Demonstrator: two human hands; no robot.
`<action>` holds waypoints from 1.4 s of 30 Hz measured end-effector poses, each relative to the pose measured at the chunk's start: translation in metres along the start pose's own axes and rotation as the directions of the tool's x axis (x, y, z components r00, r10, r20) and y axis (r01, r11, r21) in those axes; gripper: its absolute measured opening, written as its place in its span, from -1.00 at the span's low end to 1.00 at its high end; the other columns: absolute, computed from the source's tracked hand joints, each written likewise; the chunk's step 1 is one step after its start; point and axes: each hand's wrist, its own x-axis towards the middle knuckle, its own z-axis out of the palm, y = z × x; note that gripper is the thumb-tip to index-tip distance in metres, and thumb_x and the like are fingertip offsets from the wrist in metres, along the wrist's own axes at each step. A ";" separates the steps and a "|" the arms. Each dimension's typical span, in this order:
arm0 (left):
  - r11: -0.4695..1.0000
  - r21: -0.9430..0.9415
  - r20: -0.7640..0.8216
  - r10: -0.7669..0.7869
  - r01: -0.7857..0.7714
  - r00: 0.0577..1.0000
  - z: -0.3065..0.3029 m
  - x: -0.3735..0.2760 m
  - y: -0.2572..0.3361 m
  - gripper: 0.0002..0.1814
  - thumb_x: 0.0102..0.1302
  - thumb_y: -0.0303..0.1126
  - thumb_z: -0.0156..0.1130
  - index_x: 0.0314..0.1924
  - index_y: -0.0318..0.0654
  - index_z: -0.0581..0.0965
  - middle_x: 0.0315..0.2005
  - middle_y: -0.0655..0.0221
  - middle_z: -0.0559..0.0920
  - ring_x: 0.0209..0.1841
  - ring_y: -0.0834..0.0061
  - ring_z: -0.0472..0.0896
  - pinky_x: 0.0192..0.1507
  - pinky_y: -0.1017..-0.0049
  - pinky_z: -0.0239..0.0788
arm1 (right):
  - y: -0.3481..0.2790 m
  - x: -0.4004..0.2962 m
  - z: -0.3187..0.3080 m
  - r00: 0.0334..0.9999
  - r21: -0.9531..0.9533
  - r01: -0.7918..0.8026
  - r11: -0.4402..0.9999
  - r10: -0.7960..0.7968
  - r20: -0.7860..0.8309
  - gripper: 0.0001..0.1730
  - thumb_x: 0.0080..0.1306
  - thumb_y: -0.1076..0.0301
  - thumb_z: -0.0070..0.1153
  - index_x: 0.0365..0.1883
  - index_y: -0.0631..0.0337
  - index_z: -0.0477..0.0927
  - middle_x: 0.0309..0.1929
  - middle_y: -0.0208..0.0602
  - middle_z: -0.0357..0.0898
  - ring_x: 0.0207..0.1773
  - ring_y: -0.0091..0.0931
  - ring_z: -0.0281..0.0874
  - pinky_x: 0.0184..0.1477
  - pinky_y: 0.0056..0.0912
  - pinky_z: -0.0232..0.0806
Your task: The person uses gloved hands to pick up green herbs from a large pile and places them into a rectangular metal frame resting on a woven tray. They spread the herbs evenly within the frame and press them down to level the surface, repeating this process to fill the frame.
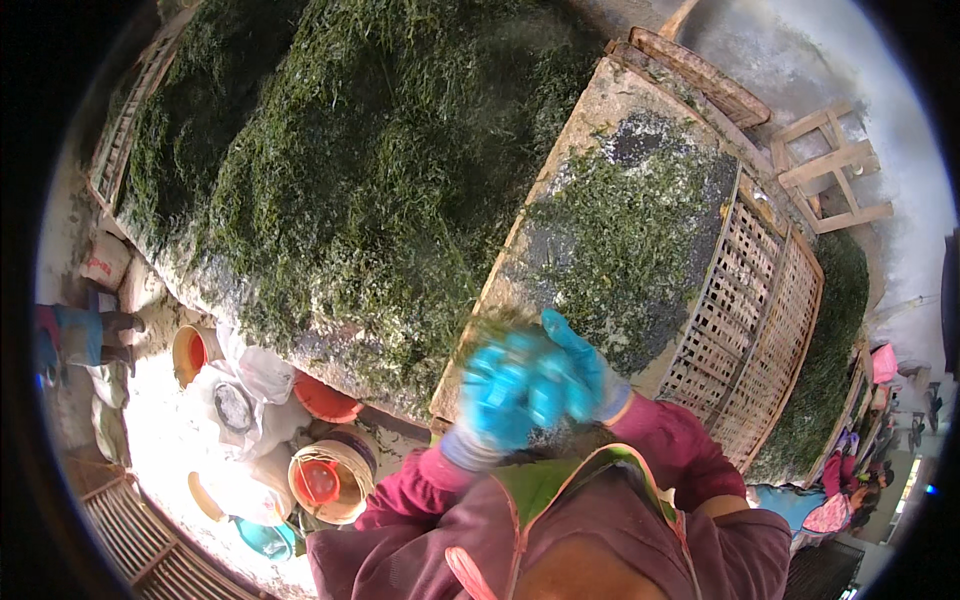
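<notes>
My left hand (496,386), in a blue glove, is blurred and curled near the table's front edge, with some blurred dark green plant matter at its fingers. Close beside it is my right hand (581,360), gloved alike, its upper finger pointing up. Whether either hand grips anything is hidden by blur. Just beyond the hands, a loose layer of chopped-looking green plant matter (615,225) lies on the board-like tabletop (491,289), among white granules. A large heap of dark green stringy plants (360,150) rises to the left.
A slatted basket-like rack (731,300) borders the tabletop at right, with another green heap (806,360) beyond. Buckets (331,469) and white sacks (232,409) stand at lower left. One person (79,334) is at far left, another (832,510) at lower right. A wooden frame (832,169) stands behind.
</notes>
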 end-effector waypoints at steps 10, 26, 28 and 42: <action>0.926 -0.376 0.063 0.072 -0.043 0.995 -0.052 0.007 -0.022 -0.25 0.35 -0.21 0.28 0.48 -0.22 0.28 0.38 0.18 0.45 0.44 0.10 0.38 0.51 0.00 0.14 | -0.113 -0.042 0.106 0.929 -0.538 0.334 0.774 -0.366 0.050 -0.65 0.44 0.39 0.15 0.13 0.38 0.57 -0.13 -0.06 0.75 -0.63 -0.77 0.26 -0.64 -0.71 0.14; 0.878 0.165 0.335 -0.478 0.449 0.812 0.138 0.278 -0.216 -0.59 0.49 -0.13 0.14 0.13 -0.31 0.48 -0.45 0.36 0.53 -0.18 0.09 0.64 0.02 -0.02 0.51 | -0.186 -0.225 -0.137 0.685 -0.843 0.253 0.475 -0.703 -0.190 -0.63 0.38 0.21 0.27 -0.04 0.37 0.69 -0.16 -0.18 0.78 -0.34 -0.51 0.72 -0.15 -0.41 0.59; 0.910 0.131 0.445 -0.408 0.393 0.797 0.170 0.332 -0.215 -0.59 0.49 -0.21 0.16 0.19 -0.31 0.47 -0.40 0.40 0.60 -0.11 0.15 0.64 0.15 -0.03 0.45 | -0.262 -0.238 -0.124 0.633 -0.933 0.289 0.215 -0.774 0.018 -0.44 0.39 -0.05 0.21 -0.06 0.38 0.68 -0.10 -0.08 0.77 -0.29 -0.48 0.73 -0.09 -0.38 0.59; -0.686 0.658 0.385 -0.049 -0.311 0.922 0.179 0.442 -0.295 -0.04 0.30 0.24 0.27 0.52 -0.20 0.25 0.53 0.03 0.23 0.55 0.01 0.18 0.56 0.09 -0.01 | -0.522 -0.217 -0.231 0.807 -0.746 -0.469 -0.473 -0.573 -0.143 -0.33 0.16 0.00 0.47 0.03 0.39 0.65 -0.28 -0.03 0.74 -0.32 -0.32 0.70 -0.22 -0.20 0.53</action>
